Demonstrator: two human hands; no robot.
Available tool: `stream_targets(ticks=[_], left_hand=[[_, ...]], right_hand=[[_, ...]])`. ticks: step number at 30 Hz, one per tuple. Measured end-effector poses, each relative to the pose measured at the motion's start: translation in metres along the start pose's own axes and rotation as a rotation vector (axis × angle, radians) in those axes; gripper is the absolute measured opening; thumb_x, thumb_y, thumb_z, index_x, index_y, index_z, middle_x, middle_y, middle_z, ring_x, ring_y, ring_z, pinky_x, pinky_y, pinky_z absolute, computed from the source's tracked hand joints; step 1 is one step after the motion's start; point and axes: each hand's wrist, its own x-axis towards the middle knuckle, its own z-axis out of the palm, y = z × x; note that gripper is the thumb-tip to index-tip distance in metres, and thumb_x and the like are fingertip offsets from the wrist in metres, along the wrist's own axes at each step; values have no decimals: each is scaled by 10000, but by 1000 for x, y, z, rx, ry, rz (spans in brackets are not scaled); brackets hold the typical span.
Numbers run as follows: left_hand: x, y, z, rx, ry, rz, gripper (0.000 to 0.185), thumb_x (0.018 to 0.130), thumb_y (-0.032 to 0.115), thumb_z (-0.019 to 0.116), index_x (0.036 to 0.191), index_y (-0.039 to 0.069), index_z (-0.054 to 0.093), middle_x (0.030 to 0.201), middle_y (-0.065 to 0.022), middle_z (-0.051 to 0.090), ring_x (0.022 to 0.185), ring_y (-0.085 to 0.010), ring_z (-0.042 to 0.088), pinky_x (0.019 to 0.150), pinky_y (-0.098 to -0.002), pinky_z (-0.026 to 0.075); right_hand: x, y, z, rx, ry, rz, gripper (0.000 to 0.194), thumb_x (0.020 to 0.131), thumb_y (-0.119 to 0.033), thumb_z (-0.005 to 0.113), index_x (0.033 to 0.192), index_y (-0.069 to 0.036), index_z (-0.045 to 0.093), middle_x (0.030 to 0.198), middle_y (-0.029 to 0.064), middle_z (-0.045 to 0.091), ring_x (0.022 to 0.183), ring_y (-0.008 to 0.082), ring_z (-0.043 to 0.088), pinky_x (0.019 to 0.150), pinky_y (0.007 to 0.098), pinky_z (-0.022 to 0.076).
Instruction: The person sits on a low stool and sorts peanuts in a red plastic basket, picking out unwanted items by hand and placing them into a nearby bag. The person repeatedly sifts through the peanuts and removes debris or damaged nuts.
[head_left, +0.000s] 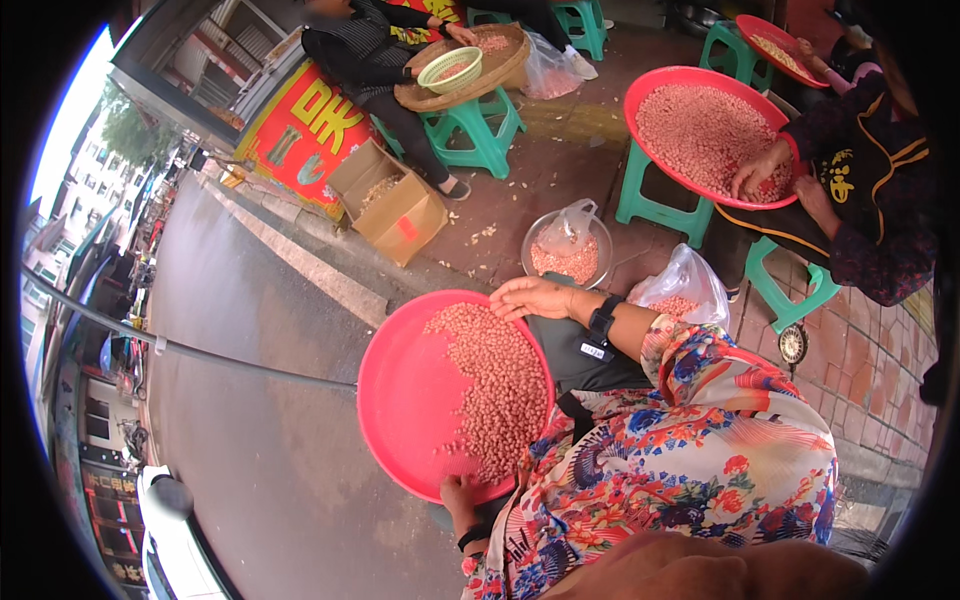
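A round pinkish-red plastic tray (416, 405) rests at my lap, with shelled, reddish-skinned peanuts (502, 390) heaped along its side nearest my body. My left hand (457, 491) grips the tray's lower rim, its fingers over the edge near the peanuts. At the top rim is my right hand (529, 298), its fingers slightly bent and nothing visible in them. Just beyond it, a metal bowl (609, 259) holds more peanuts and a clear plastic bag (574, 225). Another clear bag (705, 281) with peanuts lies behind my right forearm.
A cardboard box (401, 217) stands near the kerb. At right, a co-worker's hands are in a large red tray (645, 90) on a green plastic stool (637, 180). Another person handles a pale green basket (457, 69) over a woven tray (517, 52). A street lies to the left.
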Motion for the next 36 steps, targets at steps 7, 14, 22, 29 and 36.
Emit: stream_targets(ticks=[7,14,22,29,36], left_hand=[[4,-9,9,46,-54,-51,276,739,238,683,677,-20,608,636,-212,587,622,-391,590,585,-472,460],[1,7,-5,7,-59,9,291,759,252,666,697,-30,627,664,-215,604,671,-389,607,618,-474,469],[-11,37,-50,-167,-381,155,312,728,360,714,790,54,706,723,-139,664,722,-288,662,645,-393,507],[-13,62,-61,-29,-591,214,354,668,422,744,817,102,719,752,-116,673,738,-278,661,657,-381,511],[-30,83,-62,17,-528,348,379,624,430,766,820,110,716,731,-113,660,718,-300,642,660,-394,512]], right_hand=[[2,4,-1,-327,286,9,350,923,-240,542,1209,-39,530,1169,91,555,1017,174,553,878,341,472],[-11,30,-15,-509,431,319,695,854,-402,599,1360,8,355,1322,150,441,1151,271,461,716,456,490],[-33,73,-13,-444,395,534,554,899,-332,540,1311,11,401,1302,227,460,1165,327,498,818,493,525],[-35,90,-13,-368,345,515,398,850,-243,559,1119,51,561,1003,185,647,854,315,655,701,444,569],[-30,60,-4,-588,541,359,601,853,-298,602,1306,27,377,1191,203,524,1020,300,576,723,451,513]])
